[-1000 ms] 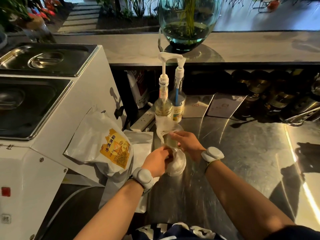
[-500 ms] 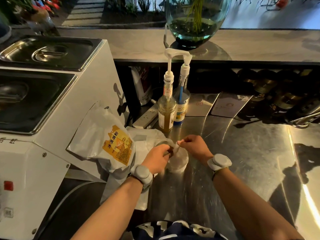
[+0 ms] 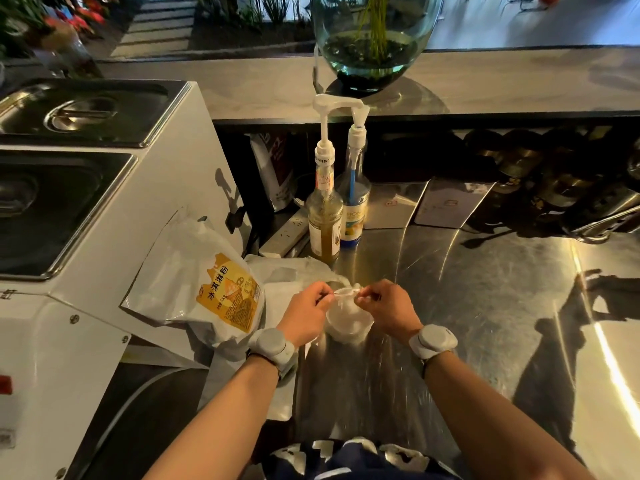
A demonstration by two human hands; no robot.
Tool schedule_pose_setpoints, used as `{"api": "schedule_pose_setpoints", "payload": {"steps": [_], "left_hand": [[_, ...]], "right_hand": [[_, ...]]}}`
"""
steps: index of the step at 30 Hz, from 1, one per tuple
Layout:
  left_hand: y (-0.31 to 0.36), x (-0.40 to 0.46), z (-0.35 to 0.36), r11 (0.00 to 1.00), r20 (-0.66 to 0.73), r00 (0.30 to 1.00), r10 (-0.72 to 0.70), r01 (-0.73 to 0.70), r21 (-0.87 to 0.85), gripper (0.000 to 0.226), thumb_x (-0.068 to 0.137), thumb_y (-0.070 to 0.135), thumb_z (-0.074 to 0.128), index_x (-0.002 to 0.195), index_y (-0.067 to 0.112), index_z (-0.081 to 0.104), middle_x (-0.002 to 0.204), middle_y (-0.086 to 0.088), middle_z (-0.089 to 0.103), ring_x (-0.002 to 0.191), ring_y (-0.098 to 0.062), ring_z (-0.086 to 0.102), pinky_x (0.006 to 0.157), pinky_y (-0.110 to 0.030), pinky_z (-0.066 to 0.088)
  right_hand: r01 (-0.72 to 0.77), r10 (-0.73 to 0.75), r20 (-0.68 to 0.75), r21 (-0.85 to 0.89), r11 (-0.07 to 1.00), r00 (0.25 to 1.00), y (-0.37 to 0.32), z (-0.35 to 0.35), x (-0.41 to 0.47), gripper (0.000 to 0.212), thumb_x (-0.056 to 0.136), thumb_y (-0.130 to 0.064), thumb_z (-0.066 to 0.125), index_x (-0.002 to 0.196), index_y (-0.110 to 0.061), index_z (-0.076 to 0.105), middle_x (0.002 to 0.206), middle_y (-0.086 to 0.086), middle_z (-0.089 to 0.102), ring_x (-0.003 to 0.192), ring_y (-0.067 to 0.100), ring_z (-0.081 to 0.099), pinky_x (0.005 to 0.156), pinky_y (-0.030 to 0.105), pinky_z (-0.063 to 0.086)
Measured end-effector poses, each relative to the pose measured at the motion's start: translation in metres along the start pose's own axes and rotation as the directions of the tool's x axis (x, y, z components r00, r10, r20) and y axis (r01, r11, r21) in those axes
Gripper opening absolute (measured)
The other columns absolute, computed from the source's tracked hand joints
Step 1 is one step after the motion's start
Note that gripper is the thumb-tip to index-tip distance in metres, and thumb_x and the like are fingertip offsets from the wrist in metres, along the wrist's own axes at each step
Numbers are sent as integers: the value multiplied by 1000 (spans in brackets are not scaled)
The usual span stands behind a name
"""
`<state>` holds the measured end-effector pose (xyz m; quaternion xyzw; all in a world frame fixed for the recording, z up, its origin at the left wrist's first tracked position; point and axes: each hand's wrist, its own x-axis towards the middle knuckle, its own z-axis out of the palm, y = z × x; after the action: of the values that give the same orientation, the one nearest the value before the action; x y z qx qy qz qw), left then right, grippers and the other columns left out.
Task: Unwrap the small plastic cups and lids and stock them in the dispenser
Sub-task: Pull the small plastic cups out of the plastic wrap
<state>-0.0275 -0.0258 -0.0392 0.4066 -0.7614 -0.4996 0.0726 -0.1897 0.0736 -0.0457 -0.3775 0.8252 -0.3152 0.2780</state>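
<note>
A stack of small clear plastic cups in a thin plastic wrap (image 3: 348,320) stands on the steel counter (image 3: 467,306) between my hands. My left hand (image 3: 306,313) pinches the wrap's top edge on the left side. My right hand (image 3: 388,311) pinches the top edge on the right side, and the two pull the opening apart. The cups inside show only as a pale, blurred shape. No dispenser is in view.
A white powder bag with an orange label (image 3: 204,282) leans on the white machine (image 3: 86,237) at left. Two pump syrup bottles (image 3: 325,216) stand just behind my hands. A glass vase (image 3: 370,39) sits on the upper ledge. Dark metal ware (image 3: 561,188) fills the back right.
The wrap's loose top, held high a second ago, has come down. Both hands now pinch its top edge on opposite sides at the same height.
</note>
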Motion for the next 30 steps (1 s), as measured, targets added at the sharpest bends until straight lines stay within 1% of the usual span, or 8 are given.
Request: {"api": "schedule_pose_setpoints", "payload": {"steps": [5, 8, 10, 13, 19, 23, 27, 30], "left_hand": [[1, -1, -5, 1000, -49, 999, 9, -8, 20, 11, 103, 28, 53, 98, 22, 60, 90, 4, 63, 87, -17, 61, 72, -21, 44], [13, -1, -2, 1000, -31, 999, 17, -17, 17, 26, 92, 44, 67, 109, 25, 63, 102, 8, 65, 86, -9, 59, 79, -25, 51], [22, 1, 0, 999, -27, 1000, 9, -7, 49, 37, 87, 42, 74, 119, 28, 63, 109, 10, 65, 91, -9, 59, 88, -29, 54], [27, 9, 3, 995, -40, 999, 10, -6, 104, 27, 92, 32, 71, 118, 23, 70, 110, 3, 70, 102, -15, 64, 96, -32, 54], [14, 13, 1, 997, 56, 998, -5, 9, -72, 18, 103, 27, 55, 110, 15, 66, 99, 0, 65, 97, -17, 61, 83, -23, 46], [13, 16, 5, 1000, 107, 994, -3, 3, -3, 24, 96, 40, 63, 111, 21, 64, 100, 4, 64, 94, -12, 60, 89, -26, 50], [20, 20, 5, 996, 38, 998, 46, -49, 78, 13, 96, 29, 66, 108, 23, 68, 99, 7, 64, 94, -11, 60, 86, -22, 46], [21, 21, 4, 994, 43, 997, 57, -61, 88, 18, 97, 25, 65, 114, 19, 71, 104, 5, 65, 98, -13, 61, 90, -22, 46]], "right_hand": [[20, -20, -35, 2, 1000, 999, 2, 1, -3, 9, 86, -24, 76, 86, -15, 76, 79, -11, 57, 74, 10, 57, 63, 14, 40], [92, -92, -39, -6, 996, 995, -5, 0, -5, 6, 85, -20, 77, 88, -15, 77, 81, -7, 58, 73, 10, 55, 65, 20, 43], [142, -142, -27, -16, 990, 990, -6, -1, -5, 8, 85, -18, 77, 92, -15, 78, 87, 1, 63, 77, 15, 58, 71, 27, 47], [141, -141, -3, 9, 990, 990, -7, -3, -6, 11, 86, -20, 77, 96, -15, 78, 91, 3, 64, 82, 17, 59, 76, 31, 50], [132, -133, 6, 32, 991, 991, -5, -5, -7, 9, 87, -24, 76, 93, -18, 77, 90, -2, 62, 80, 13, 58, 74, 24, 47], [135, -138, 45, 61, 989, 989, -7, -5, -9, 11, 88, -18, 73, 98, -18, 77, 89, -11, 58, 77, 8, 55, 68, 15, 42], [-24, 20, 16, 312, 950, 1000, -6, -5, -6, 24, 87, -4, 63, 87, -23, 78, 88, -7, 67, 76, 9, 59, 72, 19, 47], [-176, 169, 68, 596, 784, 983, -18, -15, 1, 16, 92, -10, 61, 84, -14, 75, 78, -2, 70, 75, 14, 60, 70, 24, 48]]}}
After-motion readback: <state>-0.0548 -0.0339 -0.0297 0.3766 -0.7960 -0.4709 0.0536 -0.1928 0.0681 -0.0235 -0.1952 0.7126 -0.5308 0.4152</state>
